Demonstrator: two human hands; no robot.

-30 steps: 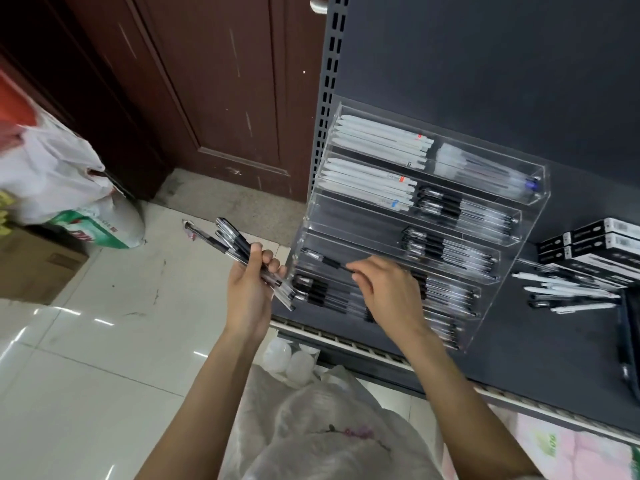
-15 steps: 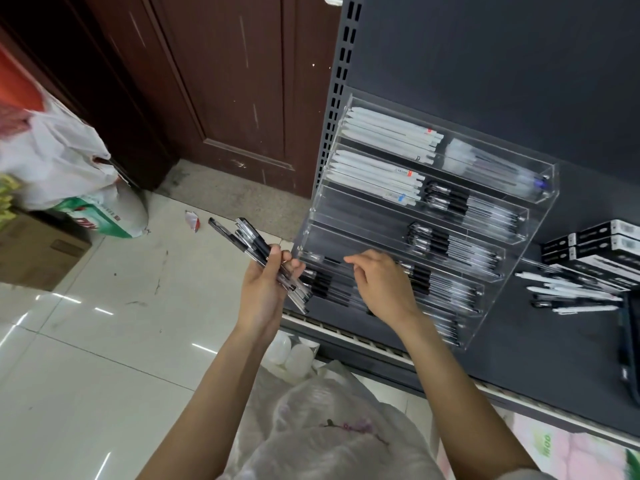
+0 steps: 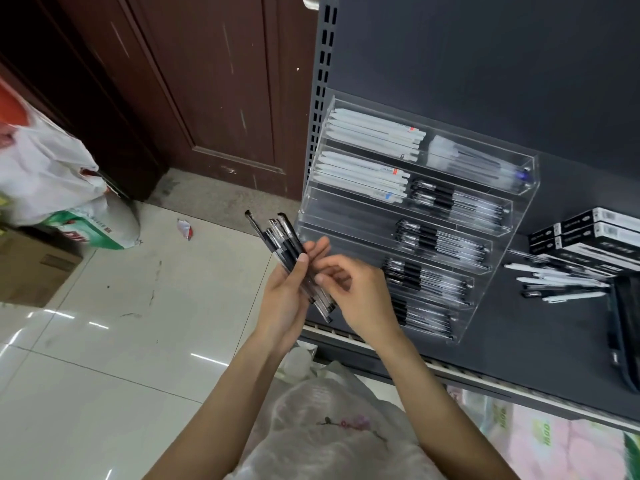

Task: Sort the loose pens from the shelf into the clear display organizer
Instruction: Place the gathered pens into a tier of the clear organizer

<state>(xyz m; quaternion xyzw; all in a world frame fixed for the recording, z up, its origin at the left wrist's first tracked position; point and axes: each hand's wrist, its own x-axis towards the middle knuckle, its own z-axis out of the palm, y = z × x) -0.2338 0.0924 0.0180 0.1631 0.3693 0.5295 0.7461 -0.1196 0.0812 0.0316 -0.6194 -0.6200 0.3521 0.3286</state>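
Note:
My left hand (image 3: 284, 299) grips a bundle of black gel pens (image 3: 277, 237), held upright in front of the shelf's left edge. My right hand (image 3: 360, 299) has come up against the bundle, and its thumb and fingertips pinch one pen in it. The clear tiered display organizer (image 3: 346, 216) stands on the dark shelf just right of my hands. White pens fill its upper left slots and black pens its right slots. More loose white and black pens (image 3: 561, 282) lie on the shelf to the organizer's right.
Black-and-white pen boxes (image 3: 595, 230) are stacked at the far right of the grey shelf (image 3: 519, 341). A white plastic bag (image 3: 329, 427) sits below my arms. Bags (image 3: 41, 168) and a cardboard box (image 3: 31, 268) stand on the tiled floor at left, by a brown door (image 3: 207, 81).
My right hand has left the organizer's lower left slot, where it put a pen, and moved left to the bundle. My left hand has tilted the bundle more upright.

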